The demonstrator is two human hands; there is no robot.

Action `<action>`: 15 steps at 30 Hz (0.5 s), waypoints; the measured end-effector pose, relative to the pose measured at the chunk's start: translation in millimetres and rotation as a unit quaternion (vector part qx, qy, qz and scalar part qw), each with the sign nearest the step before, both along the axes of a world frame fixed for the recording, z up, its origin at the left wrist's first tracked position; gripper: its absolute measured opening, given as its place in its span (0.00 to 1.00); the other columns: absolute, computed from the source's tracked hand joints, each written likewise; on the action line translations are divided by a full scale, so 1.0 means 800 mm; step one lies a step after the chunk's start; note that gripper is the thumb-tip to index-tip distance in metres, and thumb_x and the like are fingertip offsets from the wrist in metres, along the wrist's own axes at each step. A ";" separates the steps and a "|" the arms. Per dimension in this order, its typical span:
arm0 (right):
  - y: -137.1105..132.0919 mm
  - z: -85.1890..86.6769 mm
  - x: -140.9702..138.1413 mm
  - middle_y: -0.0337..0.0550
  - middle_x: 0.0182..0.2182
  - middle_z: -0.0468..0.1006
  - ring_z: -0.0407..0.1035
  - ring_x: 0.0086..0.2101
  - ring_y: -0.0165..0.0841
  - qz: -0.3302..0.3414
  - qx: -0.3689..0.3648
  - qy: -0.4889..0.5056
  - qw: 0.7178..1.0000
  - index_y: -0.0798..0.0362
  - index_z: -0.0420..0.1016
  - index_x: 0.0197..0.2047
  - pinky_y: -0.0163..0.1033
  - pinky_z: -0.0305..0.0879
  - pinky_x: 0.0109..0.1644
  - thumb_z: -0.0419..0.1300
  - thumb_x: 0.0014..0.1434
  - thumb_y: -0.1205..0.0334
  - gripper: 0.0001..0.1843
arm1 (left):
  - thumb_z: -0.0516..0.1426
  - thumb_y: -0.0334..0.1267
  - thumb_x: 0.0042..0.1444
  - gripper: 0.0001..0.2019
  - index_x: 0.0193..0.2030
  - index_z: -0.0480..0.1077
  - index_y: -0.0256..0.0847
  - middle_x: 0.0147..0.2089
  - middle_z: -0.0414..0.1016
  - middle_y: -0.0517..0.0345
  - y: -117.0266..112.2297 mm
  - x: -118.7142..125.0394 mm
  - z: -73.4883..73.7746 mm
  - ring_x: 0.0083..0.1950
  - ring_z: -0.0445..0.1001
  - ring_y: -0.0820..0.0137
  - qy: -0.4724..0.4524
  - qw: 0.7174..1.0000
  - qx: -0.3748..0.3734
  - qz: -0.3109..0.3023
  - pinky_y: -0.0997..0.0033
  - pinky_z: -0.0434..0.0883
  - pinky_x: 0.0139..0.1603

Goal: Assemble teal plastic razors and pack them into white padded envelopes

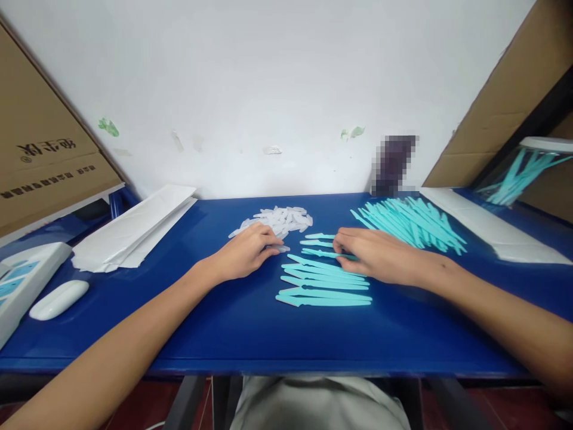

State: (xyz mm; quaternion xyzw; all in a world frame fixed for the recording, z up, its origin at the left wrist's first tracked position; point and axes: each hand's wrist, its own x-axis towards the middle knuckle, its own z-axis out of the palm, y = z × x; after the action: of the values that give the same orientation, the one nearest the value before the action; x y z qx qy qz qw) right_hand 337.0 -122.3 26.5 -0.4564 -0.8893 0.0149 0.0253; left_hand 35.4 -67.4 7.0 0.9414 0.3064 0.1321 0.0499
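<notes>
My left hand (248, 251) pinches a small translucent cap (283, 248) at the near edge of a heap of similar caps (286, 221). To its right, my right hand (373, 254) has its thumb and fingers closed on a teal eyebrow razor (319, 253), whose thin end points left toward the cap. Two more razors (313, 242) lie just beyond it, partly covered by my fingers. Nearer to me, several razors (324, 283) are laid side by side, roughly level. A large pile of teal razors (409, 221) sits beyond my right hand.
White paper bags (134, 230) lie at the left, near a white rounded case (59, 300) and a white box (27, 280). A long white packet (496, 227) and a clear tub of teal razors (523, 173) stand at the right. Cardboard (49, 131) flanks the blue table (215, 334).
</notes>
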 end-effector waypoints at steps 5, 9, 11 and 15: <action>0.004 -0.002 -0.001 0.45 0.35 0.77 0.70 0.31 0.35 0.004 0.027 0.082 0.996 0.52 0.68 0.42 0.37 0.58 0.34 0.51 0.67 0.59 0.07 | 0.52 0.45 0.70 0.14 0.50 0.76 0.43 0.46 0.76 0.51 0.000 0.001 0.001 0.50 0.72 0.62 -0.010 1.000 -0.002 -0.002 0.63 0.69 0.50; 0.007 -0.006 0.000 0.43 0.32 0.77 0.70 0.29 0.34 -0.006 0.024 0.161 0.987 0.52 0.66 0.48 0.37 0.59 0.34 0.45 0.72 0.57 0.12 | 0.53 0.42 0.69 0.12 0.49 0.76 0.43 0.44 0.78 0.52 -0.001 0.003 0.003 0.48 0.73 0.63 -0.004 1.000 -0.002 -0.008 0.64 0.68 0.49; 0.008 -0.010 0.000 0.43 0.32 0.76 0.69 0.29 0.34 -0.005 0.025 0.172 0.985 0.52 0.65 0.49 0.38 0.60 0.35 0.43 0.73 0.56 0.13 | 0.53 0.42 0.69 0.12 0.49 0.76 0.42 0.43 0.78 0.52 -0.002 0.004 0.004 0.47 0.73 0.63 -0.001 1.000 0.002 -0.007 0.64 0.68 0.49; 0.009 -0.017 0.001 0.41 0.29 0.74 0.67 0.28 0.35 -0.012 0.030 0.160 0.987 0.53 0.61 0.54 0.39 0.59 0.34 0.40 0.73 0.55 0.16 | 0.53 0.42 0.69 0.13 0.51 0.76 0.40 0.44 0.78 0.51 -0.001 0.004 0.003 0.48 0.73 0.62 -0.004 1.000 0.011 -0.004 0.63 0.68 0.49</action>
State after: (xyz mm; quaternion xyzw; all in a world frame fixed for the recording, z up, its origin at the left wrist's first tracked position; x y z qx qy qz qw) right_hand 337.8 -114.9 13.1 -0.4583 -0.8682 0.0606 0.1807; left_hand 38.8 -68.1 9.3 0.9425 0.3010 0.1392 0.0416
